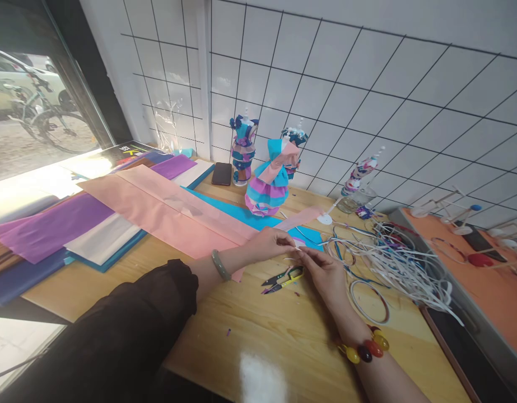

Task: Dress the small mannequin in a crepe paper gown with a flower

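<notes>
My left hand, with a jade-coloured bangle on its wrist, is closed in a pinch. Opposite it, my right hand, wearing a beaded bracelet, also pinches. Between the fingertips of both runs a thin white strip, mostly hidden by the fingers. Just below them lie thread snips with yellow and black handles. Under and behind the hands spread a blue paper sheet and a wide pink paper sheet. A ruffled pink, blue and purple paper dress form stands beyond.
Stacked coloured papers cover the left side. A phone and a smaller dressed figure stand by the tiled wall. Tangled white cords lie at right, beside a glass jar and an orange-topped tray.
</notes>
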Demonstrator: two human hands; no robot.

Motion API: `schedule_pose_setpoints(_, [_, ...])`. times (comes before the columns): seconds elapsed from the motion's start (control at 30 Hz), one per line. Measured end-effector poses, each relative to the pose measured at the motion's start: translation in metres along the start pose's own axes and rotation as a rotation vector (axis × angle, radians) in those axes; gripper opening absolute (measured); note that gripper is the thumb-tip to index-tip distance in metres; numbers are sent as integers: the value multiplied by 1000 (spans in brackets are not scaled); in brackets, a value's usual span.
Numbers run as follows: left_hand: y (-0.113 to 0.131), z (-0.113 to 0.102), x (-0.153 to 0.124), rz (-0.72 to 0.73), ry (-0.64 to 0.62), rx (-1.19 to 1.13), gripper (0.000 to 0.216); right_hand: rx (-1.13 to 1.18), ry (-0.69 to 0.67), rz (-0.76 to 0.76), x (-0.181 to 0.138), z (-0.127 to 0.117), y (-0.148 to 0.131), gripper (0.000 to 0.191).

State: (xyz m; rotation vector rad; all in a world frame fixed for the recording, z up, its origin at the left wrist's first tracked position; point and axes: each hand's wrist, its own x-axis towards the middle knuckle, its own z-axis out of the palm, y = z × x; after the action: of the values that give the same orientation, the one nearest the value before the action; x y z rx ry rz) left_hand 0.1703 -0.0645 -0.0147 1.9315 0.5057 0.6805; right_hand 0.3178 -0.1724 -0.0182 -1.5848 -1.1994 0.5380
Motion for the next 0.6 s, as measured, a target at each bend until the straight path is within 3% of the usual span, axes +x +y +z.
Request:
schedule_pose_setpoints(0.3, [-8,4,0,-63,-48,-307,37,20,2,-21,1,0,1,27])
schedule_pose_setpoints(0.6, [-8,0,1,-97,-22,-199,37,131,-38,33,1,-1,-3,28])
